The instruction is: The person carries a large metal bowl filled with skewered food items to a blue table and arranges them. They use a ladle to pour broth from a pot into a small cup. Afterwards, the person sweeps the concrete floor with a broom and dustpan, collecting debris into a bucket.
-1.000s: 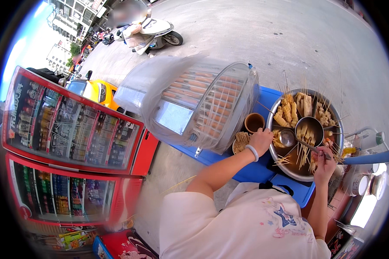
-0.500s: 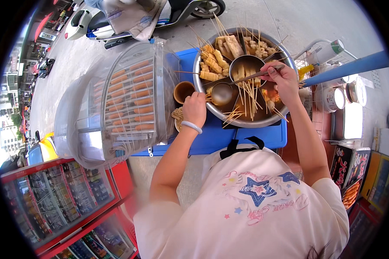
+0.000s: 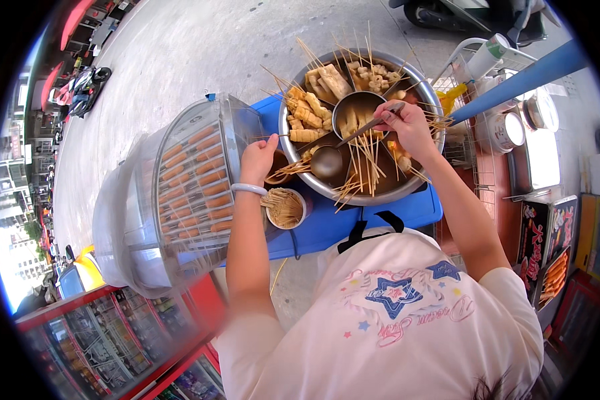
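Note:
A round metal pot (image 3: 417, 190) of broth, split into compartments, holds several skewers of food. My right hand (image 3: 407, 127) grips the handle of a ladle (image 3: 327, 162), whose bowl rests in the broth at the front left. At the pot's left rim, my left hand (image 3: 257, 163) pinches the stick of a skewer (image 3: 305, 135) threaded with pale yellow food. The fingertips partly hide the stick. Beneath that hand, a brown cup (image 3: 278, 175) is mostly covered. Close to my left wrist stands a white cup (image 3: 305, 212) full of short wooden picks.
Left of the pot, a clear domed case (image 3: 200, 180) holds rows of sausages. Everything stands on a blue table (image 3: 407, 212). A blue pole (image 3: 520, 83) slants in from the right, beside a wire rack (image 3: 470, 180) with tubs. Scooters are parked beyond.
My left hand has left the skewer sticks at the front-left rim and moved up to the yellow-food skewer's stick. My right hand still holds the ladle in the broth. The view has shifted.

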Demonstrator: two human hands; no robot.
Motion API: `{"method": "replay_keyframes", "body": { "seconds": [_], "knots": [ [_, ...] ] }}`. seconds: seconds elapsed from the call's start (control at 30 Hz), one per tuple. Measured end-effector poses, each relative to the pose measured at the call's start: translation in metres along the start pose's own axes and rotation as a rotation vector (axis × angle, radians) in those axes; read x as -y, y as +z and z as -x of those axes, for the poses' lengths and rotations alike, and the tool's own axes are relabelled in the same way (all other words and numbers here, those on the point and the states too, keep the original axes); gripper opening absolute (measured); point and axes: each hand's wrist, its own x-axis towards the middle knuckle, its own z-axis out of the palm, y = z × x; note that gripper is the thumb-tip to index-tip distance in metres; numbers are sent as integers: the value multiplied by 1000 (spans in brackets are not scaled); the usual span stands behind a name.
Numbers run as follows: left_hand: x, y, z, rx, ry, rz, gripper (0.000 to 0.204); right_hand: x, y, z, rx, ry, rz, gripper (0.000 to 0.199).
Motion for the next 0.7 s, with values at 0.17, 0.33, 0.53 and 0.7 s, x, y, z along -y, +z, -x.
{"method": "replay_keyframes", "body": {
  "seconds": [0.17,0.33,0.53,0.7],
  "knots": [
    [-5,17,-50,12,-400,984,101,2,-3,7,-17,-23,4,10],
    [-48,43,-78,34,43,871,129,8,0,12,-32,-3,20,12],
    [-109,47,-104,98,-138,397,128,13,7,13,-23,-62,125,11],
    [-141,80,-93,-211,-234,257,122,15,8,18,-34,-98,187,11]
  ]
}}
